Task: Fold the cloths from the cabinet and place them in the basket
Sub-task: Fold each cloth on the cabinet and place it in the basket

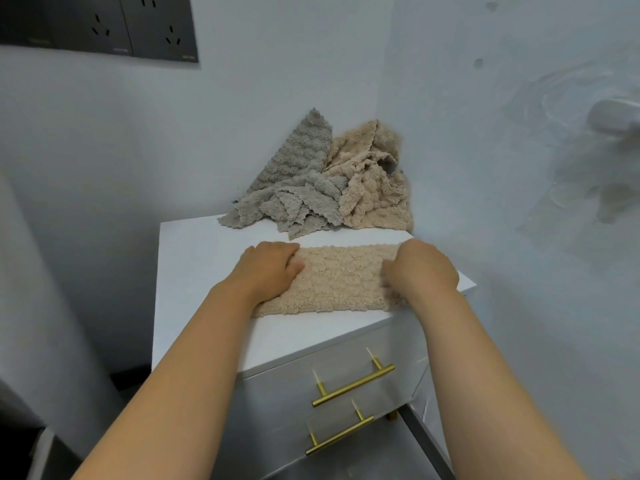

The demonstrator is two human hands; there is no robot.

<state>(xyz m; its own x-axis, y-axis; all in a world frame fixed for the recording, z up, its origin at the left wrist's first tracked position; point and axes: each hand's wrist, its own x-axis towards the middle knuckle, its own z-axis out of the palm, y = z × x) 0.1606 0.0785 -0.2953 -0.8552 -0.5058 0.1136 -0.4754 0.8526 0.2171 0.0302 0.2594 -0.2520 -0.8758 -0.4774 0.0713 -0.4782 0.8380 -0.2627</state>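
Evidently soft and limp, the beige cloth (343, 278) wants holding at its ends; left hand (273, 268) fingers curl round one, right hand (424, 271) fingers too blurred to tell.

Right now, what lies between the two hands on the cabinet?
In the head view, only the flat beige cloth lies between the left hand and right hand.

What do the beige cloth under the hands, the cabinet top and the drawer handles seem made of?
The beige cloth looks like soft microfibre or fleece: fluffy, bumpy pile. The cabinet top seems painted or laminated board: smooth, matt white, sharp edges. The drawer handles look like brushed brass-toned metal: slim bars with a dull sheen.
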